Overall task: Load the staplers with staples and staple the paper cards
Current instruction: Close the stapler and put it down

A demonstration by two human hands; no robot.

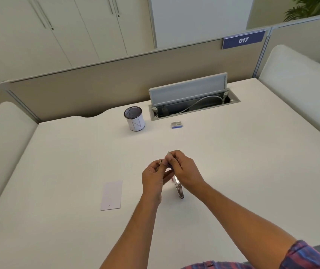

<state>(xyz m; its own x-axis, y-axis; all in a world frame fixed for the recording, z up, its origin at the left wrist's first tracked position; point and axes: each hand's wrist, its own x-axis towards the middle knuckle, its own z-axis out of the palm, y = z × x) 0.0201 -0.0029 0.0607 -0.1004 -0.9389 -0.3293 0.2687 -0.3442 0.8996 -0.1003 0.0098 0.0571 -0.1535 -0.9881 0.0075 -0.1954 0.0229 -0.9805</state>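
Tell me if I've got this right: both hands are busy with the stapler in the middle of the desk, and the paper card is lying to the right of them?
Not quite. The head view shows the paper card lying to the left of the hands, not the right. The rest holds: the left hand and right hand are both busy with the stapler in the middle of the desk.

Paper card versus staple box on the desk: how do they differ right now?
The paper card is pale, long and flat, lying to the left of the hands; the staple box is small, grey and blue, and blocky. The paper card sits nearer the person, the staple box farther back by the open cable hatch. Both rest untouched on the white desk.
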